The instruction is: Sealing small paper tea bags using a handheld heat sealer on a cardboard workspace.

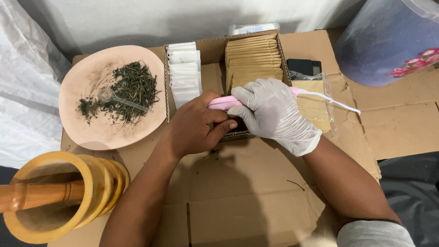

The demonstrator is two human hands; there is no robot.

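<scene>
A pink sealer (pixel 227 102) lies across the near edge of a cardboard box (pixel 215 51), held by both hands. The bare left hand (pixel 194 126) curls around its left end, thumb pressed underneath. The gloved right hand (pixel 272 112) wraps over the top — fingers closed on it — with a white cord (pixel 331 100) trailing right. Inside the box stand white bags (pixel 184 71) and brown packets (pixel 254 57). Far left sits a plate (pixel 82 77) of dried herbs (pixel 130 89) with a spoon (pixel 112 97); nearer left, a wooden mortar (pixel 87 192) and pestle (pixel 32 194).
</scene>
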